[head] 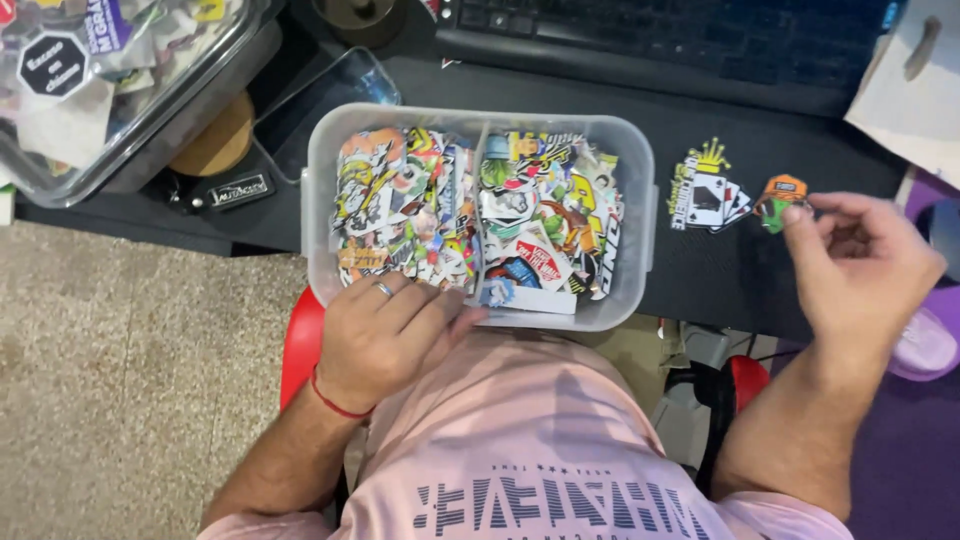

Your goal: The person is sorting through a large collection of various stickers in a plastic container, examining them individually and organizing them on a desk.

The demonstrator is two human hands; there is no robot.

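A translucent plastic box with two compartments sits at the desk's front edge, packed with several colourful cut-out stickers. My left hand rests on the box's near rim, fingers lying over the left compartment's stickers; it wears a ring and a red wrist cord. My right hand is off to the right above the black desk, pinching a small orange and green sticker between thumb and fingertips. A playing-card sticker with a yellow crown lies flat on the desk just left of that hand.
A black keyboard runs along the back. At the upper left stands a clear lidded container of more stickers, beside a round cork piece and a clear lid. White paper lies at the far right. Red chair parts show below.
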